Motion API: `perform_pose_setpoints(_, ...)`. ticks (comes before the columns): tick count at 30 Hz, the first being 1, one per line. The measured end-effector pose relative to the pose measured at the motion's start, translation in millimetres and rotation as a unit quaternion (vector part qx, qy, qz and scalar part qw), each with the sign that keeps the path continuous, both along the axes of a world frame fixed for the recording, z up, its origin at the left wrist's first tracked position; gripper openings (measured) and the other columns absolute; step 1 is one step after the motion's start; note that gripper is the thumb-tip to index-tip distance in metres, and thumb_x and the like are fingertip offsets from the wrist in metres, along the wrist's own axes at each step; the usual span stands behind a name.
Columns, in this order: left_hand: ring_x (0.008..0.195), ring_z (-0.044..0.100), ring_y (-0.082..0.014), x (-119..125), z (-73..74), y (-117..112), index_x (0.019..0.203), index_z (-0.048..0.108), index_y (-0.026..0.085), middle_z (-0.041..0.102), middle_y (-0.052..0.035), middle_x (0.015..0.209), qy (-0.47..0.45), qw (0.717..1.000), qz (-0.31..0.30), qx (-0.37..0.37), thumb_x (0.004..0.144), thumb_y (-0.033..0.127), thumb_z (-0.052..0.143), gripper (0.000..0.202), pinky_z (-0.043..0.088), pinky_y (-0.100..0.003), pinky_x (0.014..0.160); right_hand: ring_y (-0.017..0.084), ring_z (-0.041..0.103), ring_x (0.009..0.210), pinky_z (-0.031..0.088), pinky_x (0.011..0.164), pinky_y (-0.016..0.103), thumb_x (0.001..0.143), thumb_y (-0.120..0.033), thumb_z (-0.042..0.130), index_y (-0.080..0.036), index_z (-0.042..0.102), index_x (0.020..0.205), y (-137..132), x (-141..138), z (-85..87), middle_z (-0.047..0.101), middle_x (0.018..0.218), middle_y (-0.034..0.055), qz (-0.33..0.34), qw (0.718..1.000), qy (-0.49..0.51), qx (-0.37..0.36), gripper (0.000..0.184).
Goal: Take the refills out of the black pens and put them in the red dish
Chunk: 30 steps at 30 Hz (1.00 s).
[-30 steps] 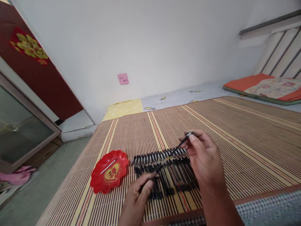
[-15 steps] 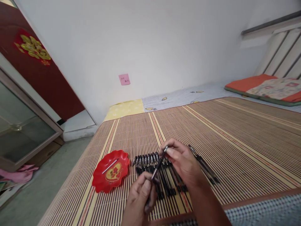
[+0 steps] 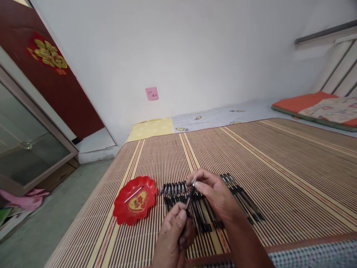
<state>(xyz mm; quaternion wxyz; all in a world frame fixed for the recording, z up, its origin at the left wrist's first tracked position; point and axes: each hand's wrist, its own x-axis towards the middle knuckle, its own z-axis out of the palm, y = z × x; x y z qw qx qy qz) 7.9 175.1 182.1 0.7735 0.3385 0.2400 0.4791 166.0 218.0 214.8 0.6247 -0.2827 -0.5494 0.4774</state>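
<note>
Between my two hands is a dark pen, tilted, with a silvery tip at its upper end. My left hand is closed around its lower part. At the upper end, the thumb and fingers of my right hand pinch the silvery tip. Behind and under my hands, a row of black pens lies side by side on the striped mat, partly covered by my hands. To the right of my right hand lie several more pens. A thin white refill-like stick rests in the red scalloped plate.
The bamboo-striped mat covers the bed. A folded orange-edged cushion sits at the far right. On the white wall is a pink note. A glass-panelled door stands at the left above the grey floor.
The whole view has shifted slightly to the right. My hands have drawn a little closer together along the pen, which they both still hold.
</note>
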Motion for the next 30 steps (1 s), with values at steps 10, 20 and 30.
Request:
perform_pose_setpoints(10,0.046,0.017,-0.0035,1.6,1.0,0.3,0.087,0.054,0.017,0.031,0.0117,0.053,0.037,0.998,0.041,-0.01,0.078,0.045,0.08,0.039,0.017,-0.017,0.044,0.02,0.065,0.101,0.046,0.097,0.037,0.089,-0.03,0.063,-0.022,0.075,0.101,3.7,1.1,-8.6,0.072,0.104,0.0067,0.033,0.997,0.058,-0.031,0.019)
perform_pose_setpoints(20,0.047,0.017,-0.0044,3.2,3.7,-1.4,0.089,0.054,0.017,0.03,0.0113,0.054,0.042,0.998,0.048,-0.017,0.078,0.045,0.08,0.039,0.015,-0.019,0.045,0.021,0.065,0.103,0.045,0.1,0.039,0.084,-0.025,0.063,-0.024,0.076,0.1,2.6,4.2,-8.8,0.073,0.105,0.0053,0.035,0.998,0.033,-0.032,0.021)
perform_pose_setpoints(30,0.049,0.02,-0.0047,2.9,1.2,-2.2,0.092,0.054,0.017,0.034,0.0106,0.056,0.064,0.996,0.066,-0.018,0.077,0.044,0.081,0.04,0.016,-0.021,0.047,0.018,0.064,0.094,0.047,0.091,0.033,0.086,-0.035,0.068,-0.022,0.073,0.088,4.5,2.7,-7.0,0.072,0.097,0.0042,0.027,0.998,0.029,-0.052,0.014)
